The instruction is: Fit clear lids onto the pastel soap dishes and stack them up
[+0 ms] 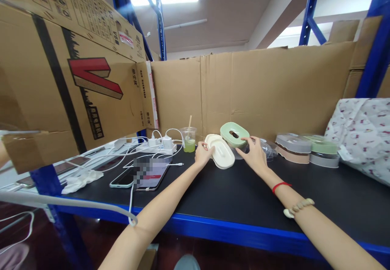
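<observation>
My left hand [202, 153] rests its fingers on the left edge of a cream oval lid [221, 152] lying on the black shelf top [231, 189]. My right hand [254, 154] reaches to the green oval container [235, 135] just behind it, fingertips touching its right side and a clear plastic wrapper [266, 148]. Whether either hand truly grips its object is unclear; both have fingers spread against them. The right wrist wears a red string and a bead bracelet.
A stack of grey, tan and green oval containers [307, 150] sits to the right, beside a patterned cloth bag [362, 136]. To the left stand a cup of green drink [189, 140], a power strip with chargers [158, 145], phones [143, 174] and cables. Cardboard walls surround the shelf.
</observation>
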Demonstrator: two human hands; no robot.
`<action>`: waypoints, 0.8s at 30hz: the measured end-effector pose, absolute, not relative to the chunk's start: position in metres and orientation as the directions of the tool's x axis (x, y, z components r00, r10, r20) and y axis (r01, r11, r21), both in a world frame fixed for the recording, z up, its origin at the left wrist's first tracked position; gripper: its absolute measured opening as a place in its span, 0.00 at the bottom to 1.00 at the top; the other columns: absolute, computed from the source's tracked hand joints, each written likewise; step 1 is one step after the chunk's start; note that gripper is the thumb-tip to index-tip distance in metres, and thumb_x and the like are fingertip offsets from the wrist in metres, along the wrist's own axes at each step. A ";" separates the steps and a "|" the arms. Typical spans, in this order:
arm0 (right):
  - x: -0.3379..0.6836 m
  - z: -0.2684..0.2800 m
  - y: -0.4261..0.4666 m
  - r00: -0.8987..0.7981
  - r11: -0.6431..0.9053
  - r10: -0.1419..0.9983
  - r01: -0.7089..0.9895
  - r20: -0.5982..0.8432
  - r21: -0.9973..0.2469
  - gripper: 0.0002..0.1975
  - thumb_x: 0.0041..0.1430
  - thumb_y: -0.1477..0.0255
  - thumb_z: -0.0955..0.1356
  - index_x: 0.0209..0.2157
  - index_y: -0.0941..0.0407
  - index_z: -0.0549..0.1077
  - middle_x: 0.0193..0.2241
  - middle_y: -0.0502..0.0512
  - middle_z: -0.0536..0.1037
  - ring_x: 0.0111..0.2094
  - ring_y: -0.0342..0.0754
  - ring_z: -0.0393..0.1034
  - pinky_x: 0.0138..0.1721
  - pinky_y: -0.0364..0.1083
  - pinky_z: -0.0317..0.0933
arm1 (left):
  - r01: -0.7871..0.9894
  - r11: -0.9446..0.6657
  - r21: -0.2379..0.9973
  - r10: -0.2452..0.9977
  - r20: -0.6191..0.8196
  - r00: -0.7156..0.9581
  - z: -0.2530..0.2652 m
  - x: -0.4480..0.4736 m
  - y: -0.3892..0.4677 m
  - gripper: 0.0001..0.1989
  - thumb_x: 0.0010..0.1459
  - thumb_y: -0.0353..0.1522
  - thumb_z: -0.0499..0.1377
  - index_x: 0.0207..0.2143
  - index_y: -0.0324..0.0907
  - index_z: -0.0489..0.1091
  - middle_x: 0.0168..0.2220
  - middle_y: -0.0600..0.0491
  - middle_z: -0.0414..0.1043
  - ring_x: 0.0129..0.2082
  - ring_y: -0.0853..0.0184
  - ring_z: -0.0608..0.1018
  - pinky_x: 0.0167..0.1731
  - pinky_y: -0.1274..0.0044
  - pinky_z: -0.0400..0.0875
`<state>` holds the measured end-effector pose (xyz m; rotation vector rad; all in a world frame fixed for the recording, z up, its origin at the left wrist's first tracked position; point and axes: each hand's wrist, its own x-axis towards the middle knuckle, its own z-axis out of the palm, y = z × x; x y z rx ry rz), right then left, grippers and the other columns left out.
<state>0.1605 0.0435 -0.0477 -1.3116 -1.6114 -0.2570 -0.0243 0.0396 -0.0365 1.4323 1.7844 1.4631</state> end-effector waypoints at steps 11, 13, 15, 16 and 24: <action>0.162 -0.053 0.051 0.015 0.447 0.612 0.818 0.791 -0.362 0.13 0.44 0.70 0.71 0.33 0.56 0.68 0.51 0.63 0.60 0.47 0.59 0.67 0.44 0.58 0.66 | 0.210 -0.098 0.973 0.951 0.154 -0.268 -0.043 -0.016 0.037 0.02 0.54 0.30 0.54 0.29 0.40 0.64 0.28 0.48 0.74 0.30 0.64 0.77 0.32 0.75 0.70; 0.162 -0.054 0.053 -0.022 0.501 0.585 0.796 0.810 -0.340 0.12 0.44 0.70 0.71 0.31 0.55 0.68 0.49 0.61 0.63 0.45 0.57 0.69 0.43 0.57 0.66 | 0.146 -0.153 0.977 0.939 0.190 -0.286 -0.043 -0.014 0.039 0.02 0.55 0.29 0.53 0.30 0.40 0.65 0.38 0.46 0.74 0.41 0.63 0.76 0.40 0.76 0.68; 0.162 -0.054 0.053 -0.025 0.549 0.539 0.769 0.842 -0.328 0.11 0.46 0.67 0.71 0.30 0.55 0.68 0.46 0.60 0.65 0.44 0.56 0.69 0.44 0.57 0.66 | 0.100 -0.187 0.977 0.931 0.209 -0.299 -0.045 -0.013 0.043 0.03 0.56 0.31 0.53 0.32 0.40 0.65 0.42 0.45 0.73 0.45 0.63 0.74 0.43 0.75 0.67; 0.162 -0.054 0.053 -0.009 0.561 0.514 0.759 0.858 -0.329 0.11 0.47 0.65 0.71 0.30 0.55 0.68 0.45 0.60 0.65 0.44 0.56 0.69 0.43 0.56 0.66 | 0.077 -0.198 0.977 0.929 0.212 -0.304 -0.046 -0.013 0.045 0.05 0.57 0.32 0.53 0.32 0.40 0.65 0.42 0.45 0.73 0.45 0.62 0.74 0.43 0.75 0.68; 0.153 -0.041 0.035 0.093 0.564 0.457 0.739 0.884 -0.369 0.23 0.46 0.50 0.67 0.33 0.55 0.70 0.45 0.62 0.66 0.39 0.55 0.70 0.33 0.52 0.67 | -0.375 -0.271 0.887 0.944 0.168 -0.285 -0.048 -0.012 0.056 0.16 0.54 0.42 0.57 0.36 0.38 0.66 0.35 0.47 0.73 0.38 0.65 0.76 0.39 0.74 0.70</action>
